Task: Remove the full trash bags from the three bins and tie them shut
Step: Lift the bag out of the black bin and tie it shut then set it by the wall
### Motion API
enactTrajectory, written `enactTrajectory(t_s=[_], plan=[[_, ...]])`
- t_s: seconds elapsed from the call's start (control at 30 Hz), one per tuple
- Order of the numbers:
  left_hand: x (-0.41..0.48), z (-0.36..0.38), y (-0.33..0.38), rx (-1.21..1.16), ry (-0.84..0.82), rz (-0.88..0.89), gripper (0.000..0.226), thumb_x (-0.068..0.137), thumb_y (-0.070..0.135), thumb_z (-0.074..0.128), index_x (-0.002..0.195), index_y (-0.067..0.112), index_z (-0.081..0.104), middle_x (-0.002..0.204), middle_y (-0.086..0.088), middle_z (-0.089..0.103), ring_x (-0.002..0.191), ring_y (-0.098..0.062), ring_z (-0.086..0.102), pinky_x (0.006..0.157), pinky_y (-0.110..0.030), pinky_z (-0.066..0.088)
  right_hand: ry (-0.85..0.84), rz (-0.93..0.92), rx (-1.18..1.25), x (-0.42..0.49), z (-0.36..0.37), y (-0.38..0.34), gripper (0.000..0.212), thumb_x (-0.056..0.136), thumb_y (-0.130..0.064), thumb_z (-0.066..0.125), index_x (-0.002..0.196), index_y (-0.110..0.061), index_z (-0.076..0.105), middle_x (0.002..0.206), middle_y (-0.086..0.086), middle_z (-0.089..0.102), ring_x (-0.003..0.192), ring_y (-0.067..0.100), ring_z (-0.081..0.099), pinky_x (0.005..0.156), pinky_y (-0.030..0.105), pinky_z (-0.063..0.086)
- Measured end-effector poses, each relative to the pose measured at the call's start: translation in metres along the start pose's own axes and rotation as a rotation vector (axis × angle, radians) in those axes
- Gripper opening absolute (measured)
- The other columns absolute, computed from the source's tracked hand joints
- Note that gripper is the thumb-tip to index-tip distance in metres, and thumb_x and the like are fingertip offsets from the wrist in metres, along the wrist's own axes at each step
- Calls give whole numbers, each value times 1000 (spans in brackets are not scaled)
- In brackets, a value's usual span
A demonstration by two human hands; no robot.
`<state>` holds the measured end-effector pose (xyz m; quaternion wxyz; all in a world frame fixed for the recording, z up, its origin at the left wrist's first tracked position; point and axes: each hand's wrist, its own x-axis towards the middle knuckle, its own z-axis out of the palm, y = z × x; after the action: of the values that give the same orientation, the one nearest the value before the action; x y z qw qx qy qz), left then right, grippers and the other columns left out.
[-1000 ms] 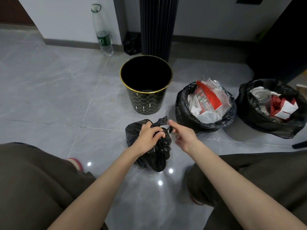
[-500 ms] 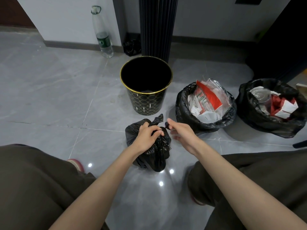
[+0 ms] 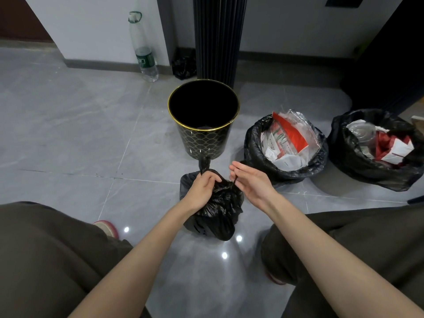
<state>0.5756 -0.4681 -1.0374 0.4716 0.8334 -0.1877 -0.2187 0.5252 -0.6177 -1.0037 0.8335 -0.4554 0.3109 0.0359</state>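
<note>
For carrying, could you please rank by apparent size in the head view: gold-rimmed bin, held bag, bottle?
1-2. gold-rimmed bin and held bag: alike, bag nearer the camera, so unranked.
3. bottle, though it stands farthest.

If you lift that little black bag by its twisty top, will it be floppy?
Probably floppy: the black bag is thin, crinkled plastic, and its twisted top is wrung narrow above the left hand gripping it. It would likely sag and swing. It's small, so maybe light, though its contents are hidden.
</note>
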Motion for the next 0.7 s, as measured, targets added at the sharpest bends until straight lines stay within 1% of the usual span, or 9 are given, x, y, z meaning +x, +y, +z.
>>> enactTrajectory(t_s=[0.1,0.17,0.23,0.3,0.4,0.47,0.57,0.63,0.7], plan=[[-2,-4,-3,-25,19,29,29,96,-2,27,92,13,52,81,10,46,81,-9,42,75,-16,31,11,-56,-150,1,1,1,29,92,2,51,119,-4,59,100,2,68,77,10,60,76,18,55],[-6,-7,-5,3,4,79,32,92,-9,25,89,15,47,82,7,49,74,-13,42,69,-18,34,31,-98,-243,1,1,2,28,92,0,52,120,-6,54,98,5,69,67,10,57,67,20,53],[-8,-11,-5,51,-24,95,33,89,-9,25,94,20,39,88,3,56,66,-15,43,62,-21,33,69,-131,-348,2,2,4,29,92,-3,55,118,-8,44,93,6,71,58,10,57,65,22,51],[-12,-11,0,72,-24,98,37,90,-10,26,107,23,28,92,0,61,52,-6,41,55,-21,33,111,-145,-423,5,3,8,30,91,-6,56,116,-6,40,90,6,72,55,10,57,63,22,51],[-14,-7,9,-225,104,32,38,95,-4,26,124,17,13,85,-1,65,39,-2,38,48,-16,31,126,-115,-490,9,2,9,25,92,-13,57,111,3,56,81,2,73,54,7,58,61,21,52],[-7,-6,10,-464,221,-96,30,100,6,26,121,20,9,80,-2,66,37,-1,36,44,-12,30,134,-90,-444,9,2,8,19,92,-14,58,98,3,64,77,3,71,47,3,56,56,17,51],[0,-7,6,-639,303,-263,11,102,14,24,111,9,19,68,-4,56,35,-2,33,41,-12,26,170,-93,-403,10,3,7,14,90,-15,62,83,-4,66,69,4,67,42,3,51,52,16,49],[1,-8,5,-539,277,-275,13,102,15,24,104,5,32,63,-1,47,42,-2,36,46,-15,29,178,-108,-420,11,5,8,14,88,-16,64,76,-8,67,65,3,63,43,4,50,52,17,47],[-1,-8,5,-354,223,-199,20,101,14,26,100,8,45,64,4,45,55,-6,39,55,-21,32,191,-122,-436,12,6,9,14,87,-16,66,74,-9,68,62,2,62,43,4,50,50,15,45]])
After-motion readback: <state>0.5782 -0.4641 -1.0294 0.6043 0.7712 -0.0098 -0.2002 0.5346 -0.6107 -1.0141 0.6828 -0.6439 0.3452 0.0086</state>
